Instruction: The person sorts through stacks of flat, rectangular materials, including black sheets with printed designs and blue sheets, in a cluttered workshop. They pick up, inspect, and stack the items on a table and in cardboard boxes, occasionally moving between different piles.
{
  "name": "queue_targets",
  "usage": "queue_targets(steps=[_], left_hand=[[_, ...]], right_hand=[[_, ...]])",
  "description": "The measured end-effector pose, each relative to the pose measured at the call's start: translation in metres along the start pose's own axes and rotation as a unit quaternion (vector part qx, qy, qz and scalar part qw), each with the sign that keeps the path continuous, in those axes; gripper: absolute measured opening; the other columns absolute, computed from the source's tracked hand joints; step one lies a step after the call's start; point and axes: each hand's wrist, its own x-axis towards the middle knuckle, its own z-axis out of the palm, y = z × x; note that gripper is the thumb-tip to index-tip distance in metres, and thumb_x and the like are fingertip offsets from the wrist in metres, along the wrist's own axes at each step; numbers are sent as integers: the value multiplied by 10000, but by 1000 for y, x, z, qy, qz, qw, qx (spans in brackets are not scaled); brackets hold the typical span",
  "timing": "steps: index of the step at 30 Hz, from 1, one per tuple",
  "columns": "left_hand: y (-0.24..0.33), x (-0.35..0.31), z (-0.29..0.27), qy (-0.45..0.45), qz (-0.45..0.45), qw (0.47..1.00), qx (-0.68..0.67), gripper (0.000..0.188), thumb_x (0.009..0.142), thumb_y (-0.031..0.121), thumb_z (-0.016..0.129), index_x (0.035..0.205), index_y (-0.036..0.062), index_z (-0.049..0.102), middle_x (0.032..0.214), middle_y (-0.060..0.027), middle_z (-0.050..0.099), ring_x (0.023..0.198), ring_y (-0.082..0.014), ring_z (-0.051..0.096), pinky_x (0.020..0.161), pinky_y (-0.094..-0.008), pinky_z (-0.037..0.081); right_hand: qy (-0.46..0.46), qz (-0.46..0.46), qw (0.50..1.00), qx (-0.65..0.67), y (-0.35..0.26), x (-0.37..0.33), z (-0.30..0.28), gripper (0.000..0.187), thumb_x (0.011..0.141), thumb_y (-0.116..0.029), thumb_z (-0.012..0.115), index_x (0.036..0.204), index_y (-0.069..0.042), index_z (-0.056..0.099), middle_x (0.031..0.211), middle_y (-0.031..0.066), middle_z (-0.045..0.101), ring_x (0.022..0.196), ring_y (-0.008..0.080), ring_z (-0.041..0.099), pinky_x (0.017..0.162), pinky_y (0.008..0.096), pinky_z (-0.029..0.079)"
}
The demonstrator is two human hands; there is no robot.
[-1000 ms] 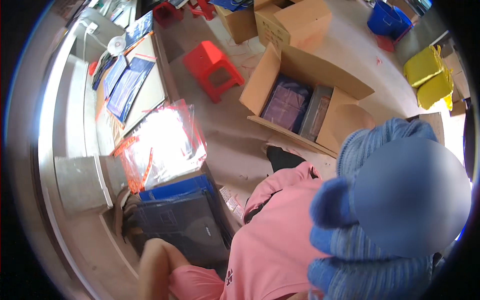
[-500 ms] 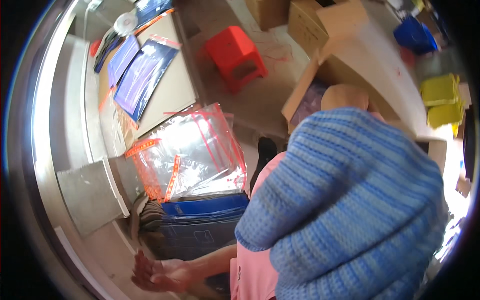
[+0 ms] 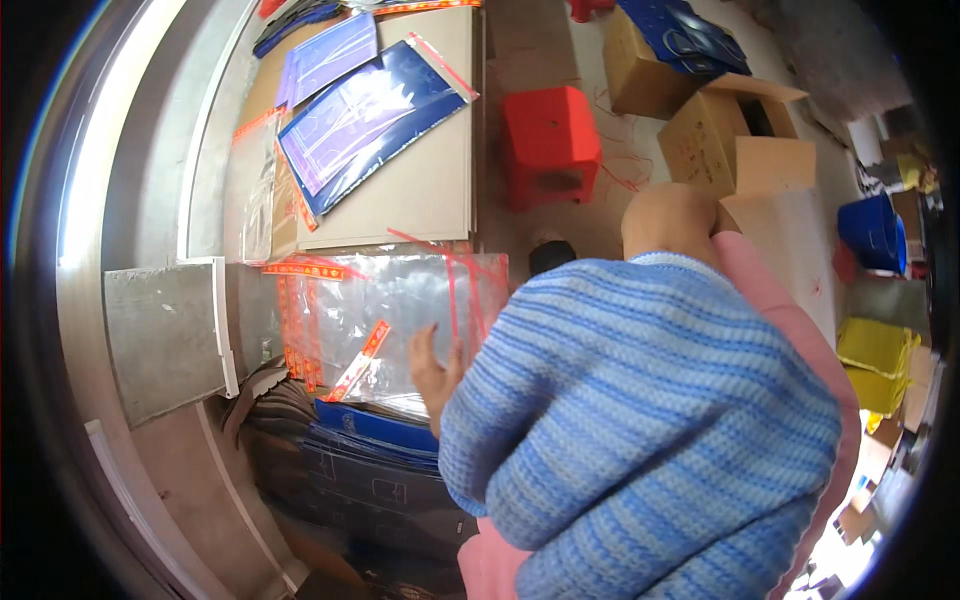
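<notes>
My right hand (image 3: 434, 375) reaches out from beneath a bulky blue striped knit sleeve (image 3: 640, 410). Its fingers are apart and slightly blurred, over the right part of a pile of clear plastic bags (image 3: 400, 290) with red and orange strips along their edges. Nothing shows between the fingers. An orange patterned strip (image 3: 358, 362) lies slanted on the bags, left of the hand. Below the pile is a stack of dark blue flat pieces (image 3: 380, 485), its top edge a brighter blue. A dim brownish shape at the lower left may be my left arm; its fingers cannot be made out.
Beyond the bags, a cardboard surface (image 3: 400, 200) carries a purple and navy packaged item (image 3: 370, 125). A red plastic stool (image 3: 550, 140) stands on the floor beside it. Cardboard boxes (image 3: 700, 145), a blue bin (image 3: 870, 232) and yellow bundles (image 3: 875, 360) are on the right.
The view has shifted. My right hand has come into sight over the plastic bags. My left hand, earlier spread at the lower left, no longer shows clearly.
</notes>
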Motion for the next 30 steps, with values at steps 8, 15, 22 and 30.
queue_targets(steps=[8, 15, 22, 30], left_hand=[[38, 78, 78, -69, -48, 995, 50, 403, 743, 118, 609, 1123, 22, 512, 1080, -181, 537, 1008, -342, 500, 860, -392, 394], [91, 192, 140, -266, 85, 959, 57, 436, 712, 183, 650, 1100, 23, 532, 1097, -188, 533, 1033, -360, 494, 872, -411, 403], [108, 273, 194, -326, 310, 883, 138, 441, 682, 199, 686, 1061, 16, 554, 1079, -215, 529, 1014, -379, 499, 865, -434, 411], [118, 328, 240, -362, 304, 852, 223, 469, 664, 200, 713, 1044, -25, 554, 1104, -248, 524, 1094, -363, 458, 918, -429, 372]], right_hand=[[32, 114, 986, -121, 118, -51, -162, 129, 714, -159, 564, 828, -115, 606, 721, 82, 604, 622, 252, 594, 571, 365, 483], [-214, 590, 655, -421, 191, -313, -227, 205, 742, -238, 475, 836, -137, 627, 750, 81, 632, 712, 294, 617, 632, 420, 485], [39, 888, 327, -322, -1, -514, -170, 293, 720, -234, 504, 935, -112, 661, 952, 126, 638, 868, 292, 620, 737, 417, 491], [212, 930, 260, -151, -71, -565, -69, 310, 682, -232, 530, 891, -54, 674, 898, 166, 643, 822, 304, 627, 715, 409, 481]])
